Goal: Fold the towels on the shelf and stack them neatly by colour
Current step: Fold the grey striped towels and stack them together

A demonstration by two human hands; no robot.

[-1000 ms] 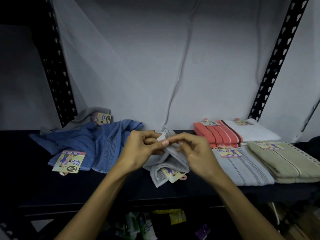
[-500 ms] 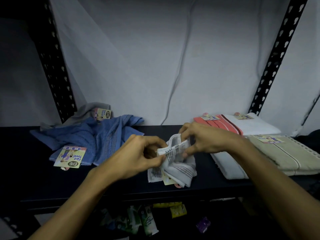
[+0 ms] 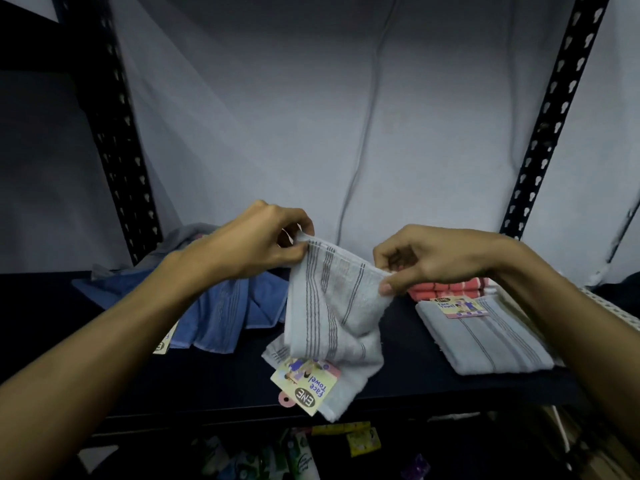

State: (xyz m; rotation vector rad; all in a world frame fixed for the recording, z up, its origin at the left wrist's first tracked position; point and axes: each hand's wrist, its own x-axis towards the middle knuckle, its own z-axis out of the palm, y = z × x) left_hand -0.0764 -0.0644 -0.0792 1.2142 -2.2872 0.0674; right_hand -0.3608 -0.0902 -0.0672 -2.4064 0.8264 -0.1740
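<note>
Both hands pinched the top hem of the white striped towel (image 3: 325, 306) — the left hand (image 3: 256, 244) at 1 corner, the right hand (image 3: 426, 261) at the other — holding it above the dark shelf (image 3: 398, 344), its lower part bunched there. The step looked like spreading before folding; the next move probably called for lifting it flat and square, then placing it on the folded grey towel (image 3: 485, 337) — the closest match.

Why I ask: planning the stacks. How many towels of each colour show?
Pale grey striped cloth towels: 2, one held, one folded
Blue crumpled cloth towel: 1
Coral striped folded cloth towel: 1
Dark grey crumpled cloth towel: 1
Total: 5
</note>
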